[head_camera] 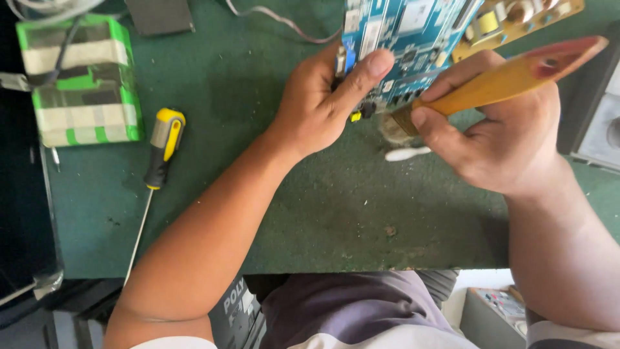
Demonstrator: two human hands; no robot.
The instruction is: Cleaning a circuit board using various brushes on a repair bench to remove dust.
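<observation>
While your right hand (497, 129) grips the wooden-handled brush (491, 84) in a closed fist, keep its bristles light on the lower edge of the blue circuit board (413, 39), which your left hand (323, 103) pinches firmly at the upper centre of the frame.

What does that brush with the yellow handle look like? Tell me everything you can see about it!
The brush has a long, flat yellow handle that looks like painted wood, with a red tip and a small hole near the end. The right hand grips it, thumb on top, handle pointing up and to the right. A dark band joins the handle to short, pale, worn-looking bristles. The bristles sit against the lower edge of the blue circuit board, which the left hand holds above the green table.
</observation>
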